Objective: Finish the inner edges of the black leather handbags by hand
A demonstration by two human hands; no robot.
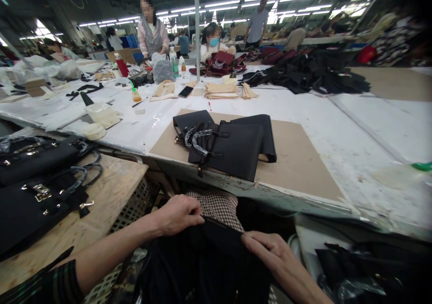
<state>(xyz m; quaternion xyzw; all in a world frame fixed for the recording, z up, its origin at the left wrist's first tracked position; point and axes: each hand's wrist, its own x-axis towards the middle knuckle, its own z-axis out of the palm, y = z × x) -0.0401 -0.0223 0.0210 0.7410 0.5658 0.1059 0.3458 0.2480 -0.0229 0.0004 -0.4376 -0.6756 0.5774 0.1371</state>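
By the near edge of the counter [354, 142], my left hand [177, 214] and right hand [270, 247] are pinching the cloth [209, 259] at its rim, probably soft, light, best held there.

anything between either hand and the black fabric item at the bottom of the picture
Nothing visible: the left hand and the right hand both pinch the upper edge of the soft black fabric item directly. The black rectangular handbag with plastic-wrapped handles lies beyond them on a flat brown sheet, not in between.
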